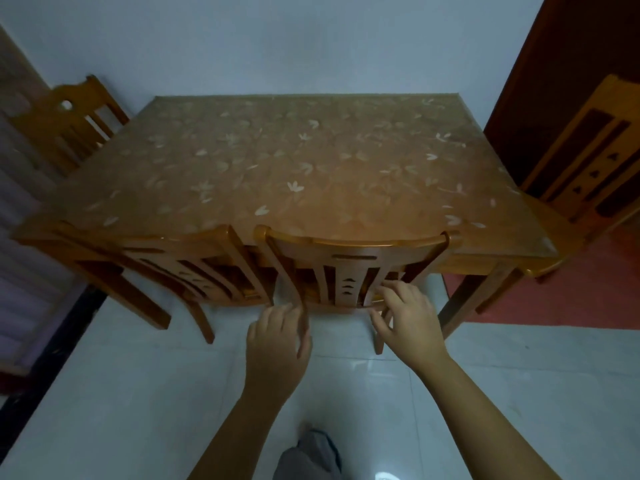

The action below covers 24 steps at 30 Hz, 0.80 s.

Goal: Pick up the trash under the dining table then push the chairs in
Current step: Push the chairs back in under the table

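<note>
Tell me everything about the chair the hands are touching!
The chair looks like glossy orange-brown wood, with a curved top rail and a carved slat back with small cut-outs. It stands upright on the pale tile floor, tucked against the table's near edge. The left hand touches its left post; the right hand rests on its lower back slats.

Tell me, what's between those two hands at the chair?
In the head view, the chair's carved centre slat stands between the left hand and right hand.

Chair seats [239, 289] — hidden under table [311, 161]
</note>
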{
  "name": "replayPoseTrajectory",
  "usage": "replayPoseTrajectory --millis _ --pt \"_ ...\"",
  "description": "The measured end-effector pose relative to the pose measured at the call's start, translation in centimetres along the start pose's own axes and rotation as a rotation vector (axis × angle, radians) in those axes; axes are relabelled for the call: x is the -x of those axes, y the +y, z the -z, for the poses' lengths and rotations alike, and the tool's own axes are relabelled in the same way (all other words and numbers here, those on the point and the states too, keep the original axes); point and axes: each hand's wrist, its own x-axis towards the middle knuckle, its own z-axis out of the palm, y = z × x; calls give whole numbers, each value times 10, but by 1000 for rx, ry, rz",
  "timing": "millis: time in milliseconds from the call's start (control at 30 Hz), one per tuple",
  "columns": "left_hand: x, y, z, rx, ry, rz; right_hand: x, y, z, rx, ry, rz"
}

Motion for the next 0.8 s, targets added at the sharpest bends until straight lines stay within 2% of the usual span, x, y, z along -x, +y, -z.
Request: replayPoseTrajectory --millis 233,433,800 --pt "49 4 19 31 -23 -70 80 -25 34 2 23 -67" --pt "62 16 26 109 -122 -167 132 -34 56 65 35 -268" --pt "61 77 8 246 -244 -433 217 -22 76 120 221 -592"
